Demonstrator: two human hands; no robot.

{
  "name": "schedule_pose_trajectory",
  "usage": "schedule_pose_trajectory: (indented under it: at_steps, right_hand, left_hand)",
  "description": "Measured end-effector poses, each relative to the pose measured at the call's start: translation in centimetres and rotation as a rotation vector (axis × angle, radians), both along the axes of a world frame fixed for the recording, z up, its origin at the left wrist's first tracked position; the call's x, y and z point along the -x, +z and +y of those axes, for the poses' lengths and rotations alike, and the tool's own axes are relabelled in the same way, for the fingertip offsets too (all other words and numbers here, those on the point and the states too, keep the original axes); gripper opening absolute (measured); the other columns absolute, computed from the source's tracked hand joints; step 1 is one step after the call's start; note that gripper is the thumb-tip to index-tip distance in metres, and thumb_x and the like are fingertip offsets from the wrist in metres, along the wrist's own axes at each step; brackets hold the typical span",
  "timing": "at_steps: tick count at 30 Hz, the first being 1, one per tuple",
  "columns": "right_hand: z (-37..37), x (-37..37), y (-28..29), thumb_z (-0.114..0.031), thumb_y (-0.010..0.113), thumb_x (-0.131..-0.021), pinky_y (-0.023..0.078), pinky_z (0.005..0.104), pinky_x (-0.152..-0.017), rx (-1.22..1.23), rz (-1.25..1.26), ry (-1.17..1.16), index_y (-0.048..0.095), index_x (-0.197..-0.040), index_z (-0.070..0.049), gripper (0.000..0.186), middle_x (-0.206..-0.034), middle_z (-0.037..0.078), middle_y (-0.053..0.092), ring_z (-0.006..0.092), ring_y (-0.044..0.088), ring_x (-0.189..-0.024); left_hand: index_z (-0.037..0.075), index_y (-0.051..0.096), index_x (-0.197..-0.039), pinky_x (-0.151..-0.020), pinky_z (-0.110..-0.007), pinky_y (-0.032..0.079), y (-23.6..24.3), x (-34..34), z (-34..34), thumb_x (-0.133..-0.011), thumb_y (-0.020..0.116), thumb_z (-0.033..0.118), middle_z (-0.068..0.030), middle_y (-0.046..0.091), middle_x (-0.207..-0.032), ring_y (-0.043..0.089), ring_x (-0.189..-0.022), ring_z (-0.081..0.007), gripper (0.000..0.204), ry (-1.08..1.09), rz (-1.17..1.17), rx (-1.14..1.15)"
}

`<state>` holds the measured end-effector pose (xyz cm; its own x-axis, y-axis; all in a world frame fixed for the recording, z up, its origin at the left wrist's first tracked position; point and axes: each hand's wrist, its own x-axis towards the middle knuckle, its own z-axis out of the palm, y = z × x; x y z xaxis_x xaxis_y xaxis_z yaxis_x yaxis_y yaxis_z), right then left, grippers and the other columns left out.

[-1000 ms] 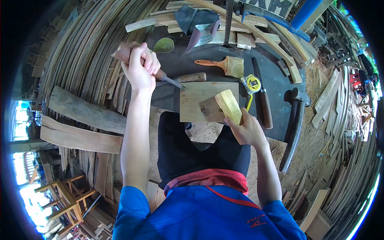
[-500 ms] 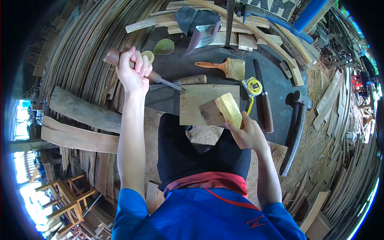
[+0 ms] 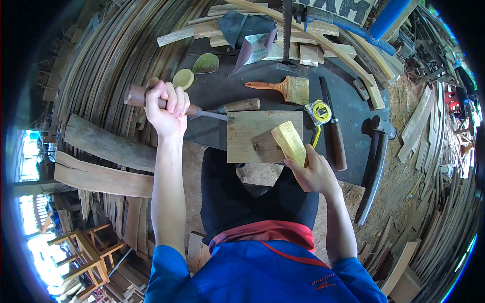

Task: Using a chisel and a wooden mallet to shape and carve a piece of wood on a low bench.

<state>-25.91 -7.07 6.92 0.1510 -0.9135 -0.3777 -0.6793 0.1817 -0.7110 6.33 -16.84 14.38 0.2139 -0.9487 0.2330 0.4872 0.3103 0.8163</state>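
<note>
My left hand (image 3: 169,108) is closed around the wooden handle of a chisel (image 3: 194,111). Its metal blade points right, and the tip meets the left edge of a flat wooden board (image 3: 242,134) near the far corner; whether it touches I cannot tell. The board lies at the table's near edge, above my lap. In my right hand (image 3: 313,172) is a yellowish wooden block (image 3: 289,143), gripped at its near end and tilted over the board's right part. A dark mark shows on the board beside the block. Another wooden-handled tool (image 3: 242,105) lies just beyond the board.
On the dark table (image 3: 353,136) are a paintbrush (image 3: 293,90), a yellow tape measure (image 3: 319,111), a long wooden-handled tool (image 3: 337,141) and a hammer (image 3: 374,166). A round yellowish piece (image 3: 183,79) and sandpaper (image 3: 255,48) lie farther off. Stacked planks (image 3: 111,65) stand left.
My left hand has come nearer to me, and the chisel lies flatter, its tip shifted from over the board's far left corner to its left edge. The block has hardly moved.
</note>
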Motion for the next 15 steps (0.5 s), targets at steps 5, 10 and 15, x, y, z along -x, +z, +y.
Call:
schedule_pose_trajectory:
  at_steps: [5,10,15]
  right_hand:
    - [0.0,0.0,0.1,-0.045,0.070,-0.086,0.049,0.0450,-0.063,0.013,-0.003,0.009,0.054,-0.088,0.001,0.049,-0.067,0.022,0.062,0.0396,0.067,-0.069]
    - [0.0,-0.2,0.2,-0.045,0.070,-0.087,0.049,0.0454,-0.062,0.006,0.002,0.009,0.053,-0.087,0.001,0.049,-0.066,0.022,0.062,0.0401,0.067,-0.069]
    - [-0.2,0.1,0.0,-0.053,0.066,-0.086,0.050,0.0509,-0.065,0.027,0.002,0.037,0.050,-0.088,0.001,0.057,-0.067,0.026,0.063,0.0453,0.066,-0.073]
  left_hand:
    - [0.013,0.035,-0.074,-0.039,-0.027,0.023,0.0,0.6,0.5,-0.097,0.043,0.016,0.0018,0.030,-0.047,0.023,-0.037,-0.0099,0.025,0.001,-0.059,0.065]
    - [0.013,0.035,-0.073,-0.039,-0.027,0.022,0.6,1.7,0.7,-0.097,0.044,0.013,0.0019,0.030,-0.047,0.024,-0.037,-0.0101,0.025,0.038,-0.097,0.049]
    - [0.012,0.037,-0.072,-0.038,-0.027,0.023,0.9,2.0,0.6,-0.096,0.046,0.011,0.0015,0.031,-0.047,0.024,-0.036,-0.0097,0.026,0.004,-0.118,0.047]
